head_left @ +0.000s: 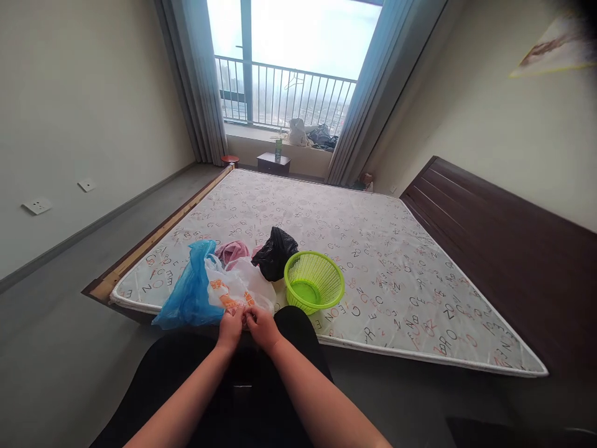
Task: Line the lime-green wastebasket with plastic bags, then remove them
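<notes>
My left hand (231, 328) and my right hand (262, 326) are together at the near edge of the mattress (396, 261). Both pinch the lower edge of a white plastic bag with orange print (237, 286), fingers closed on it. A blue plastic bag (190, 292) lies just left of the white one. Behind them sit a pink bag or cloth (232, 251) and a black plastic bag (275, 252). A green plastic basket (313, 281) stands empty to the right of my hands.
A dark wooden headboard (504, 249) runs along the right side of the mattress. Grey floor (60, 298) lies to the left. At the far end are a window with curtains, a small dark table (273, 163) with a green bottle, and bags on the sill.
</notes>
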### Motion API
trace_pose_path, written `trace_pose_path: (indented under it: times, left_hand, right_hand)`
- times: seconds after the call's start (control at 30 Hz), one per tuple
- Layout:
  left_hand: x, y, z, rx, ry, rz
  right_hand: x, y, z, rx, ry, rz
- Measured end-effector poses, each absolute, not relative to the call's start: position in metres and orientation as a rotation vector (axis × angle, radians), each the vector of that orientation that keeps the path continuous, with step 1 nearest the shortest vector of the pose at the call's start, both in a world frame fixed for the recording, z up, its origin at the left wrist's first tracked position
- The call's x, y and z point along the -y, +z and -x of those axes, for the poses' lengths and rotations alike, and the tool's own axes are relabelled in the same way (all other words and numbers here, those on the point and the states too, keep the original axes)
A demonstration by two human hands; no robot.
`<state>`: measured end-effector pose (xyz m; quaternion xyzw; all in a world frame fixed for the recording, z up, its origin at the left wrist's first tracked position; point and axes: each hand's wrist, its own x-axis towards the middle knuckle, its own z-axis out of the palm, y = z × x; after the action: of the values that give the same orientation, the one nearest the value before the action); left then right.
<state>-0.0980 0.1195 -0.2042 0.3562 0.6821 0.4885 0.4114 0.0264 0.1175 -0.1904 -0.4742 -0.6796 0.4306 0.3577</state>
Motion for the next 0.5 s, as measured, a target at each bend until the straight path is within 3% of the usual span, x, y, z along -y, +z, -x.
trace_pose_path:
  times: [0.23,0.5]
  left_hand:
    - [-0.1,-0.134,0.074,-1.554,1.425,-1.375]
    - [-0.143,-0.106,0.009,-1.277,1.152,-1.917]
  right_hand:
    - [-0.107,-0.16,-0.063,1.298,0.764,1.256]
    - [-0.131,-0.131,-0.148,1.029,0.929,1.288]
